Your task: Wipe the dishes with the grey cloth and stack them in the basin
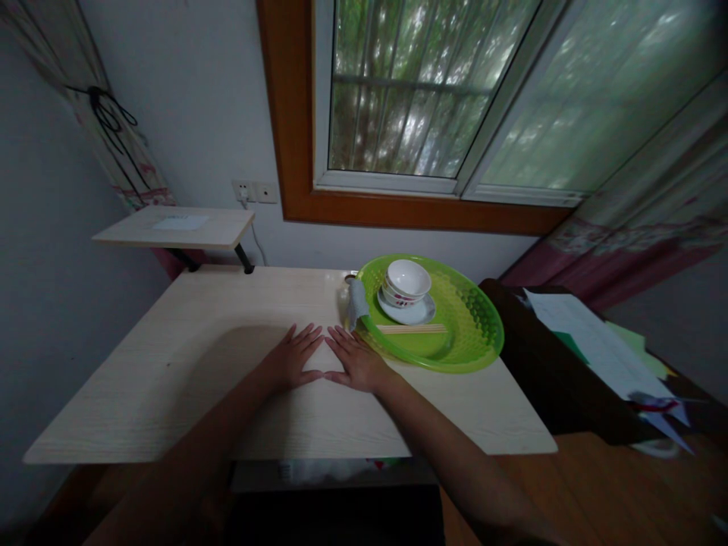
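Observation:
Both hands lie flat on the pale wooden table (221, 303), fingers spread, thumb tips touching or nearly so. My left hand (294, 358) holds nothing. Just left of the green basket, my right hand (357, 359) is likewise bare, its fingers close to the rim. Inside the round green plastic basket (478, 334) stand white bowls (408, 279), stacked on a white plate (421, 312). In front of the plate lie several chopsticks (412, 329). A grey cloth (358, 299) hangs over the basket's left edge.
A small raised shelf (221, 221) with a paper on it stands at the table's back left. Wall sockets (254, 191) with a cord are behind it. Right of the table, a dark piece of furniture (523, 356) carries papers (603, 349). A window is at the back.

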`<state>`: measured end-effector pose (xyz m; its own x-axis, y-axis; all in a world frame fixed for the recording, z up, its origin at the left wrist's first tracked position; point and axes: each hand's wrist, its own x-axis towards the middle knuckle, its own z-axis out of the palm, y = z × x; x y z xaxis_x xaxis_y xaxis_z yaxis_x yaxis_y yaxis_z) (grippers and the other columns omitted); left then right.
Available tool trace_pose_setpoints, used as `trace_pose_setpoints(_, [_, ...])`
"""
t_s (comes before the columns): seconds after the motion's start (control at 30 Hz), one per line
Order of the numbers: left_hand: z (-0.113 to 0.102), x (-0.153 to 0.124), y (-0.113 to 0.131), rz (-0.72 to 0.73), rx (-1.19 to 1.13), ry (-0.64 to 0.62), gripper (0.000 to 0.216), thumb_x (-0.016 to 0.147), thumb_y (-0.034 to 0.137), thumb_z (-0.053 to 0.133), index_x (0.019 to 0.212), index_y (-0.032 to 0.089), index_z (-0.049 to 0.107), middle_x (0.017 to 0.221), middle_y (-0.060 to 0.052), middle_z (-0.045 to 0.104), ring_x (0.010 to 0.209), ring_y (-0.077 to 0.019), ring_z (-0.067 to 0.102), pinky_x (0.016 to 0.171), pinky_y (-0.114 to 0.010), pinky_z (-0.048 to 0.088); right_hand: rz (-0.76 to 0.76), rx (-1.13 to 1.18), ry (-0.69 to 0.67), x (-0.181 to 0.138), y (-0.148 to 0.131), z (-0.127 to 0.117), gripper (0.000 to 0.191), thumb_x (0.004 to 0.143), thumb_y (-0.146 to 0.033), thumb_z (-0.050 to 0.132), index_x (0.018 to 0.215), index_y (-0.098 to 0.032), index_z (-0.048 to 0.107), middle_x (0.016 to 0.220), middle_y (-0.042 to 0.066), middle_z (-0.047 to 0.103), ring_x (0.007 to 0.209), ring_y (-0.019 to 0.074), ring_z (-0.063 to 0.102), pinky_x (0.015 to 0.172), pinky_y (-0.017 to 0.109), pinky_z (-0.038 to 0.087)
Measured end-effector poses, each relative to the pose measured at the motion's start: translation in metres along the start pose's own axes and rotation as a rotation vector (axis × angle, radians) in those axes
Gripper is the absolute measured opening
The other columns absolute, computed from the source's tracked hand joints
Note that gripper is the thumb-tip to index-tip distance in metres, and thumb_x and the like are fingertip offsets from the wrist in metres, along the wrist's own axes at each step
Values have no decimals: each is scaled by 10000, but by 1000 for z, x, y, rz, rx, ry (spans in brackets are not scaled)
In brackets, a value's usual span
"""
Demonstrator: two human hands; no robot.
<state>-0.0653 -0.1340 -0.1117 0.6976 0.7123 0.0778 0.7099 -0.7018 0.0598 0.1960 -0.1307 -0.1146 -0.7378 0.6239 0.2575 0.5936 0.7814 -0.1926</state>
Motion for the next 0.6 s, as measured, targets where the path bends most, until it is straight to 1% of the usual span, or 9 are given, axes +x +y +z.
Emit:
trace_pose_setpoints(0.2, [2,0,-1,-4,1,12,842,926,712,327,1568,168,283,1633,-142,289,1547,-291,157,1243,-520,56,11,-1,-14,0,0,-1,893,925,-698,472,1581,-131,259,1611,209,279,1518,331,219,1212,573,240])
trace_pose_setpoints(0.43, [-2,1,2,-13,2,-10,833,924,715,321,1568,188,285,1639,-135,275,1546,-286,163,1243,-517,56,22,8,-19,0,-1,-3,887,919,-692,493,1583,-151,262,1611,196,291,1513,329,238,1207,563,258])
trace_pose_setpoints(0.6, [-3,1,2,-17,3,-23,838,927,716,303,1569,179,280,1648,-130,251,1551,-284,139,1244,-520,43,28,2,-19,0,-2,-3,894,912,-695,502,1583,-155,262,1608,198,297,1510,332,247,1201,573,264])
